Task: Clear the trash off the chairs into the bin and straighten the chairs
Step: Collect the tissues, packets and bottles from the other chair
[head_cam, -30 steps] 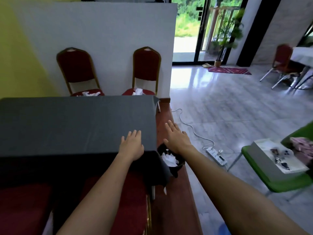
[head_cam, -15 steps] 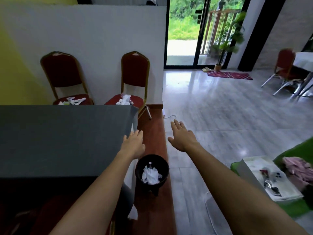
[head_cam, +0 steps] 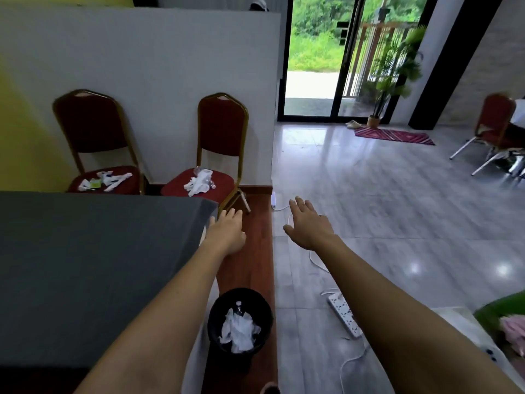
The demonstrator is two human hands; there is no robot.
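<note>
Two red chairs with gold frames stand against the white wall. The left chair [head_cam: 93, 132] carries crumpled white paper and a green scrap [head_cam: 105, 180] on its seat. The right chair [head_cam: 221, 129] holds white tissue and clear plastic [head_cam: 200, 182]. A black bin [head_cam: 257, 308] with white paper and a bottle inside stands on the wooden strip below my arms. My left hand [head_cam: 227, 231] is empty, fingers apart, at the corner of the grey table [head_cam: 99, 265]. My right hand [head_cam: 308, 223] is open over the tiled floor, holding nothing.
A white power strip [head_cam: 345, 314] and its cable lie on the tiles to the right of the bin. A green chair with a white box [head_cam: 460, 331] is at the lower right. Another red chair [head_cam: 494, 123] stands far right. A rug and plant sit by the glass door.
My view has moved forward past the table's corner, so the two chairs and their trash look nearer. The bin now sits lower in view, behind my hands. Both hands stay open and empty.
</note>
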